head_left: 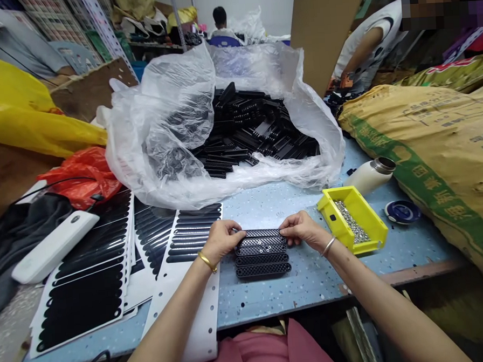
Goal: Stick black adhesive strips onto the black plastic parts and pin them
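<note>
Several black plastic strips with a lattice of small holes (262,259) lie side by side in a row on the blue speckled table. My left hand (224,240) pinches the left end of the farthest black plastic strip (262,233). At its other end, my right hand (303,232) has thumb and fingers closed on the same strip. A few small shiny metal pieces (265,250) sit on the strips in the middle of the row. To the right of my right hand stands a yellow bin (373,231) holding many small silvery pieces (351,221).
A large clear plastic bag (161,126) full of black strips (263,126) fills the back. Sheets of black stickers (85,286) and a white elongated device (55,247) lie left. A cream bottle (368,175), blue lid (403,212) and big sack (433,138) stand right. Other people work nearby.
</note>
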### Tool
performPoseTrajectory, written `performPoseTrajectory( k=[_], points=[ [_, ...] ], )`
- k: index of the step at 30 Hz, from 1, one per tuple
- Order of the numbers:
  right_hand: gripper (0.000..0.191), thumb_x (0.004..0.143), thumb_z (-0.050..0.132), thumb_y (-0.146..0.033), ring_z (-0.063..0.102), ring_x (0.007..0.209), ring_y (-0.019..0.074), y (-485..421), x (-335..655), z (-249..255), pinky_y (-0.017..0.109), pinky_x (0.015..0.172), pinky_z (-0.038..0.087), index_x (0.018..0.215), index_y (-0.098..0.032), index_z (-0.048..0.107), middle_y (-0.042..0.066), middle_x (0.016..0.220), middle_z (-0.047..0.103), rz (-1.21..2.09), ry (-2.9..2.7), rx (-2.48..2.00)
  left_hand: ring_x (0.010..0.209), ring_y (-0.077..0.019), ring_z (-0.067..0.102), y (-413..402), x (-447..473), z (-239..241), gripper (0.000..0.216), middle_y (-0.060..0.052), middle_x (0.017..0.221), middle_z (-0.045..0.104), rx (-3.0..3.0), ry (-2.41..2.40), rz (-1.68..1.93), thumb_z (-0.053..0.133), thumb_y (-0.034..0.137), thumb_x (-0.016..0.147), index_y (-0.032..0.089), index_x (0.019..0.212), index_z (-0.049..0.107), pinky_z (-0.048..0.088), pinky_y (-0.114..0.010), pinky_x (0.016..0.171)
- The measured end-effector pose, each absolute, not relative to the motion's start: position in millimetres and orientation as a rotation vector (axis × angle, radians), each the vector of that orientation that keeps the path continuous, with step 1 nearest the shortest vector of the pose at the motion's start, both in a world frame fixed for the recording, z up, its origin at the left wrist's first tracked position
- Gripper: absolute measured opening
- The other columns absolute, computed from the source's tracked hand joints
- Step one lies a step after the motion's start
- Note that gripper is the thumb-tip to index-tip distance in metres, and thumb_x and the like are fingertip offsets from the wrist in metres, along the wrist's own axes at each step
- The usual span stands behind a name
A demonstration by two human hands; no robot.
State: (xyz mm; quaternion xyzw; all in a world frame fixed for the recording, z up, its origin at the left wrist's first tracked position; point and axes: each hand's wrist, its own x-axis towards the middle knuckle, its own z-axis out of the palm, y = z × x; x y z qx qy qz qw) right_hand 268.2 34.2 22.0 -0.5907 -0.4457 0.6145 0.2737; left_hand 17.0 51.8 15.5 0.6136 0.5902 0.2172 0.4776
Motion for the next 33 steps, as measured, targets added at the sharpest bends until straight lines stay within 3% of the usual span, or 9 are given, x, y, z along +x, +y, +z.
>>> performPoseTrajectory(
  k=[7,16,22,28,31,33],
  points=[
    [0.021,0.054,0.075,-0.026,0.055,0.036,0.0099,35.8,270.3,20.5,0.016,0.031,0.032,0.065,-0.01,0.069,0.001,0.043,0.061,1.667,-1.2,-1.579,0.039,-0.0127,0.059,66.1,1.7,18.7,0.02,-0.004,0.05,0.062,1.051,1.138,0.502,0.074,0.024,0.059,0.009,0.067,0.064,0.025,-0.016,0.03],
    [0.022,0.053,0.075,-0.027,0.055,0.035,0.01,37.0,270.7,19.0,0.015,0.03,0.032,0.065,-0.01,0.068,0.001,0.042,0.061,1.677,-1.21,-1.574,0.031,-0.0077,0.05,66.4,12.9,24.8,0.009,0.0,0.042,0.057,1.083,1.237,0.478,0.067,0.014,0.059,0.011,0.059,0.058,0.022,-0.014,0.027],
    [0.023,0.054,0.076,-0.028,0.056,0.036,0.0098,36.1,270.9,20.0,0.015,0.03,0.032,0.065,-0.01,0.068,0.001,0.043,0.061,1.68,-1.22,-1.558,0.033,-0.008,0.051,61.8,12.5,26.9,0.01,0.001,0.043,0.056,1.091,1.225,0.475,0.066,0.018,0.061,0.012,0.063,0.058,0.023,-0.015,0.029],
    [0.039,0.058,0.078,-0.039,0.055,0.04,0.0098,33.6,275.4,25.6,0.018,0.035,0.037,0.081,-0.009,0.071,0.002,0.049,0.062,1.647,-1.276,-1.544,0.037,-0.0096,0.049,56.1,9.5,35.1,0.018,0.002,0.047,0.056,1.384,1.349,0.487,0.066,0.028,0.067,0.011,0.073,0.066,0.03,-0.02,0.037],
    [0.042,0.06,0.077,-0.038,0.049,0.038,0.0087,31.4,276.1,26.6,0.02,0.036,0.036,0.088,-0.008,0.071,-0.001,0.046,0.058,1.473,-1.318,-1.577,0.049,-0.0134,0.057,46.6,13.3,39.2,0.02,0.001,0.052,0.062,1.812,1.467,0.567,0.063,0.025,0.072,0.014,0.086,0.073,0.042,-0.025,0.052],
    [0.035,0.061,0.076,-0.034,0.045,0.038,0.0084,27.5,272.7,26.3,0.021,0.038,0.033,0.085,-0.008,0.073,-0.003,0.043,0.055,1.335,-1.368,-1.613,0.062,-0.0165,0.064,38.1,19.3,39.2,0.023,-0.002,0.067,0.071,2.03,1.38,0.549,0.06,0.022,0.077,0.019,0.093,0.075,0.046,-0.028,0.065]
  ],
)
